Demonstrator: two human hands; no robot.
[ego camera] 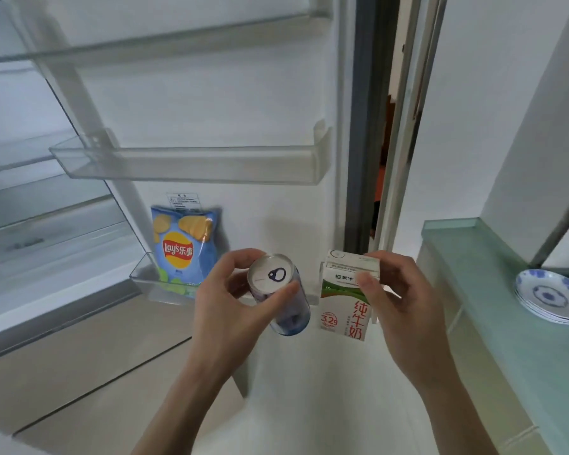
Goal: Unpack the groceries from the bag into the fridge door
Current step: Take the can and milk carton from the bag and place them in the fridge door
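Note:
My left hand (230, 300) grips a blue drink can (278, 292) near its silver pull-tab top, tilted toward me. My right hand (395, 297) holds a white, green and red milk carton (345, 300) by its top edge. Both items hover just in front of the lowest clear door shelf (145, 284) of the open fridge door. A blue bag of Lay's chips (181, 247) stands upright in that shelf at its left end. The grocery bag is out of view.
Two clear door shelves, middle (191, 162) and upper (112, 47), hang above with nothing in them. The fridge interior with glass shelves (30, 205) lies to the left. A glass-topped counter (493, 284) on the right carries a stack of blue-patterned plates (549, 295).

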